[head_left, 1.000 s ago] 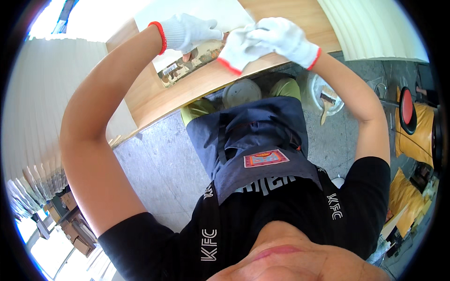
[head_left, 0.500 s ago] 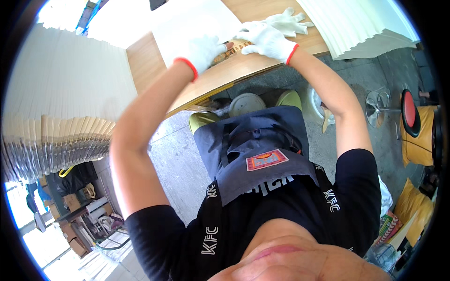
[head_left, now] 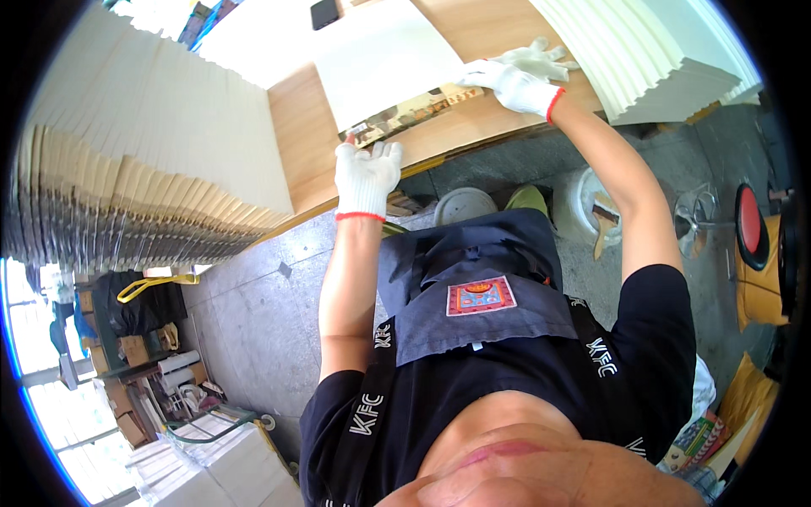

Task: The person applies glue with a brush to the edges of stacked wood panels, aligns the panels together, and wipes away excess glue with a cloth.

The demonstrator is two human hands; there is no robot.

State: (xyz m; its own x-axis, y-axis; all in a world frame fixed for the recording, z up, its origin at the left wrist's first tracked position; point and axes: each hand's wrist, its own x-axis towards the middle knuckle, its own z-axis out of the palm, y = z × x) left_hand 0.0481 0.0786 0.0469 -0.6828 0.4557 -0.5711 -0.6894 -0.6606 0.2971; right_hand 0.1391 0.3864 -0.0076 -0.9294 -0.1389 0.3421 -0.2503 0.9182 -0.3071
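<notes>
On the wooden table lies a large white sheet [head_left: 393, 63] with a brown and cream patterned strip [head_left: 414, 112] along its near edge. My left hand [head_left: 368, 177], in a white knit glove with a red cuff, is at the strip's left end by the table edge. Its fingers are curled in, and a bare thumb tip touches or nearly touches the sheet's corner; no held thing shows. At the strip's right end my gloved right hand [head_left: 515, 89] rests with fingers stretched out. A loose white glove [head_left: 541, 61] lies just beyond it.
Tall stacks of folded sheets flank me, one at left [head_left: 160, 127] with patterned edges, another at right [head_left: 642, 63]. A black phone [head_left: 323, 13] sits at the far side. Below the table stand a lidded bucket [head_left: 465, 205] and a white bucket [head_left: 583, 203] with a brush [head_left: 604, 224].
My left hand has slid leftward along the strip and back toward me, its fingers now curled, uncovering the strip. The right hand stays near the strip's right end. The view has shifted slightly.
</notes>
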